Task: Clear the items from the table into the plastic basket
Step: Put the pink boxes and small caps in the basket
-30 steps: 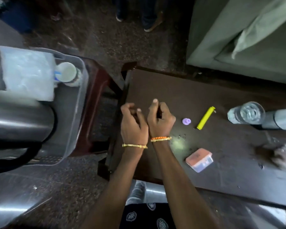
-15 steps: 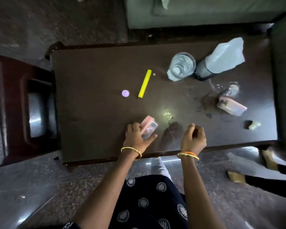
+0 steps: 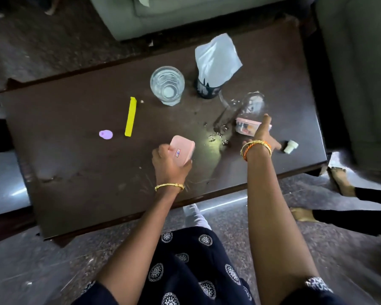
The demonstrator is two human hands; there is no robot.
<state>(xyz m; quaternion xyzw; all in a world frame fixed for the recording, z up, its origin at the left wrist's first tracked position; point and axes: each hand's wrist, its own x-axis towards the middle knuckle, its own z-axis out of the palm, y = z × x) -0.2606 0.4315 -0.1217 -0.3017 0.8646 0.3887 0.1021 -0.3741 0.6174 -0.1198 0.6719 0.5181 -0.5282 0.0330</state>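
Our left hand (image 3: 171, 166) is clamped around a small pink-lidded box (image 3: 182, 150), tilted up off the desk (image 3: 75, 172) near its front edge. Our right hand (image 3: 261, 137), fingers spread, reaches forward and right toward a second pink-lidded clear box (image 3: 244, 126); whether it touches yet, we cannot tell. That box lies just ahead of the right hand, its long axis running across us, well nearer the right hand than the left. Farther left lie a yellow stick (image 3: 130, 116) and a purple cap (image 3: 106, 134); behind stand a glass tumbler (image 3: 167, 85) and a mesh holder (image 3: 207, 90). The plastic basket is out of view.
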